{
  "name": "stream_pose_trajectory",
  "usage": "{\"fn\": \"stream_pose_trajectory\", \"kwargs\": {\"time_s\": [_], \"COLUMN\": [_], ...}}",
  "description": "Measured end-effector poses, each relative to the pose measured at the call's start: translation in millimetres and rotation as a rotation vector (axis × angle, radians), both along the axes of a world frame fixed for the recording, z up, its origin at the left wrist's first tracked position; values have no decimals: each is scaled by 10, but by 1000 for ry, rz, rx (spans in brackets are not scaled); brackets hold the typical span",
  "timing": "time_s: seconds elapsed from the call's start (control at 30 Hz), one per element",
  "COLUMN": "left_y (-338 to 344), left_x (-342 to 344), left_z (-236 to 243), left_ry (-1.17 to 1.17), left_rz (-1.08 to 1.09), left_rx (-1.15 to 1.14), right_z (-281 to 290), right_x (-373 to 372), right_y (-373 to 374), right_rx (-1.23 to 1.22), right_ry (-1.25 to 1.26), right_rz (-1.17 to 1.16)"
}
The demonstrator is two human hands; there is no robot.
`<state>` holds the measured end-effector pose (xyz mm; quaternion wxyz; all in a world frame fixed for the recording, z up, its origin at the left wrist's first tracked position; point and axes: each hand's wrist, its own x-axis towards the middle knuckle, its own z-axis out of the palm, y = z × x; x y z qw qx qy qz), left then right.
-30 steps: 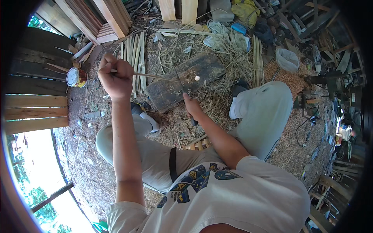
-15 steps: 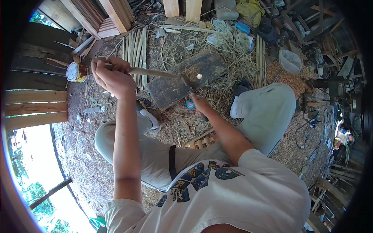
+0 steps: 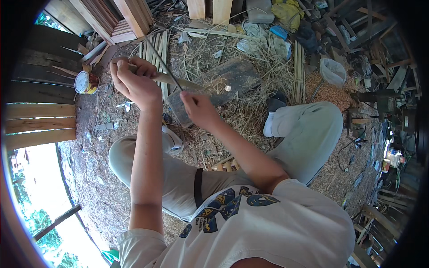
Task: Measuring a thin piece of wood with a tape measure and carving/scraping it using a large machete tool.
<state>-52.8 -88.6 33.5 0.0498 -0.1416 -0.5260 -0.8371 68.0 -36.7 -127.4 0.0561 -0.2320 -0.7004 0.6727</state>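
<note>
Head view: the person is sitting on the straw-strewn ground [image 3: 98, 178], working a thin bamboo strip [image 3: 163, 64] with a blade-like tool [image 3: 178, 82]. The left hand [image 3: 134, 82] is closing in a full fist around the tool's pale handle end, held raised over the ground. The right hand [image 3: 199, 109] is pinching near the lower end of the strip, fingers curled shut; exactly what lies inside this grip cannot be told. The strip is running up and left from the hands, crossing the tool, above a dark stone slab [image 3: 223, 85]. A row of finished-looking slats [image 3: 156, 49] is lying just beyond the left hand, and more [image 3: 298, 71] are lying right of the slab, so, as a judgement, the work is well under way. Loose shavings are covering the ground; a round tin [image 3: 86, 82] is standing to the left.
</note>
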Motion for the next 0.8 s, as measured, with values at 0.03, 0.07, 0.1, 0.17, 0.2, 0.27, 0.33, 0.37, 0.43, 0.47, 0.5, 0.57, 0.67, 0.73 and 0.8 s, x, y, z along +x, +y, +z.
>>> {"fn": "stream_pose_trajectory", "kwargs": {"time_s": [0.03, 0.07, 0.1, 0.17, 0.2, 0.27, 0.33, 0.37, 0.43, 0.47, 0.5, 0.57, 0.67, 0.73, 0.8], "left_y": [-33, -55, -66, -78, -2, 79, 134, 77, 102, 158, 104, 120, -90, -90, -62], "left_x": [-5, -6, 7, 31, 52, 107, 182, 175, 159, 147, 57, -18, -102, -103, -26], "left_z": [-43, -58, -61, -34, 1, 31, 39, 29, 66, 100, 65, 63, 69, 54, 31], "left_ry": [16, 18, 53, 91, 86, 89, 118, 63, 33, 12, -40, -63, -111, -134, -93], "left_rz": [-2, 3, 12, 21, -58, -135, -122, -160, -171, -191, -303, -381, -457, -409, -417], "left_rx": [1, 1, -5, -8, -10, -17, -72, -86, 20, 113, 77, 112, 91, 2, -64], "right_z": [78, 123, 41, -435, -1028, -1515, -1565, -1517, -1460, -1458, -1455, -1483, -860, -381, -39], "right_x": [-3, -6, 31, 255, 567, 953, 915, 859, 826, 794, 772, 796, 557, 377, 225], "right_y": [-56, -91, -64, 133, 370, 662, 635, 519, 296, 245, 216, 239, 143, 125, 119], "right_rx": [-5, -9, -10, -289, -285, -207, -130, -334, -414, -412, -416, -465, -354, -188, -145], "right_ry": [48, 99, 100, -332, -442, -604, -639, -647, -642, -635, -626, -531, -453, -323, -158], "right_rz": [-24, -48, -45, -118, -55, 55, 102, 18, -123, -125, -155, -219, -162, -117, -67]}}
